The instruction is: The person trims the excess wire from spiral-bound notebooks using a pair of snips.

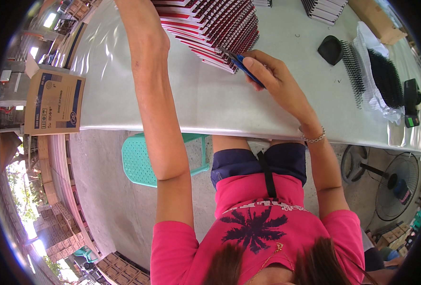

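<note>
My right hand (279, 78) is closed around a pair of blue-handled pliers (238, 59). Their dark jaws reach the near right edge of a stack of spiral-bound notebooks (210, 28) with red and white layers and dark wire coils. Whether the jaws grip a coil end is too small to tell. My left forearm (151, 90) stretches up past the left side of the stack, and my left hand lies beyond the upper edge of the picture. The notebooks rest on a table with a pale, shiny cover (110, 95).
On the table's right lie loose black coils (384, 78) on white plastic, a dark rounded piece (331, 50) and a black device (411, 102). More bound books (324, 10) stand far right. A carton (53, 102) is left, a green stool (138, 159) below, a fan (398, 185) lower right.
</note>
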Motion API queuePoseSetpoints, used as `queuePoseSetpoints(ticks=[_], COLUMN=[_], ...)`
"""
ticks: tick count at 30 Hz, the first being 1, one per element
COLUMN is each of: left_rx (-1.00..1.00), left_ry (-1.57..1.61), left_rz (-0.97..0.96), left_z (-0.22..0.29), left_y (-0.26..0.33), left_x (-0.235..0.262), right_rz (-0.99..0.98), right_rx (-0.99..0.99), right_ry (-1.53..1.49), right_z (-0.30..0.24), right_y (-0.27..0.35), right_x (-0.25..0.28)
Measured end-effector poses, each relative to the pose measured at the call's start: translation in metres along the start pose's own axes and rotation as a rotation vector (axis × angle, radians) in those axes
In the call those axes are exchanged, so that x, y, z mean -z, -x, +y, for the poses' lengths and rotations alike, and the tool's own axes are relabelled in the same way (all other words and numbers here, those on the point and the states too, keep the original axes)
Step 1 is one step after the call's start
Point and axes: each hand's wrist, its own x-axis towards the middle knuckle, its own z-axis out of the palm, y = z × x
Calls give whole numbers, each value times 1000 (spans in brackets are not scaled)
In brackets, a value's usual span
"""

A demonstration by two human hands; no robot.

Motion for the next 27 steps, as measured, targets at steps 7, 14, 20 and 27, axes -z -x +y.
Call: queuePoseSetpoints(ticks=[7,14,20,27], left_rx=[-171,-198,-201,-234], left_ry=[-315,-455,-487,-542], left_rz=[-228,-179,-174,-134], left_z=[-9,0,2,1], left_y=[11,16,18,16], left_x=[-2,-12,-13,-16], right_rz=[-230,171,321,398], right_rx=[-186,273,319,426], right_ry=[-130,300,619,753], right_z=[-4,11,10,14], right_y=[-8,1,11,13], right_x=[15,-2,-5,-7])
